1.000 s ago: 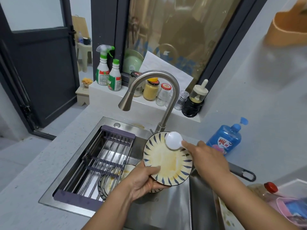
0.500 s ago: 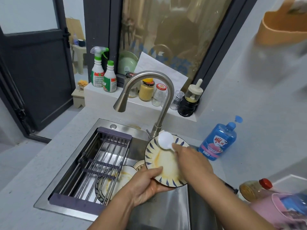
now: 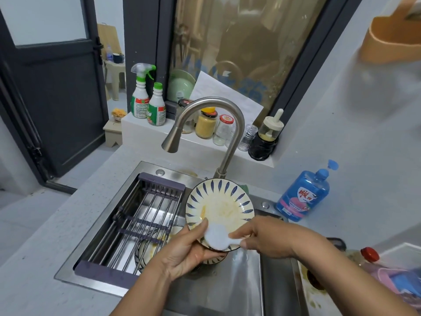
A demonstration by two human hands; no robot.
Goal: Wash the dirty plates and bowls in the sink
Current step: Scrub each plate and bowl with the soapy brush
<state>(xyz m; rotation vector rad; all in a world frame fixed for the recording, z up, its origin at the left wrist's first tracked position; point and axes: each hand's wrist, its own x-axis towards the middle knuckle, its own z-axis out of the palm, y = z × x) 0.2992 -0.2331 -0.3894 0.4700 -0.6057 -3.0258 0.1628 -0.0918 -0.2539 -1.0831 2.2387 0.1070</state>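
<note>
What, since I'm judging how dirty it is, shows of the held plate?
The plate is round, cream, ceramic-looking, with dark blue strokes around its rim and yellow smears across its middle. It tilts toward the camera above the sink. The left hand grips its lower edge; the right hand presses a white sponge on its lower rim.

The white pad point(image 3: 218, 239) is a blur in the right hand point(image 3: 268, 240), and it hides the low rim of the plate point(image 3: 218, 206). The left hand point(image 3: 182, 254) covers the plate's back. A second dish point(image 3: 149, 248) lies half hidden under the rack point(image 3: 164, 182). The orange tub point(image 3: 387, 39) is blurry and cut off at the top.
</note>
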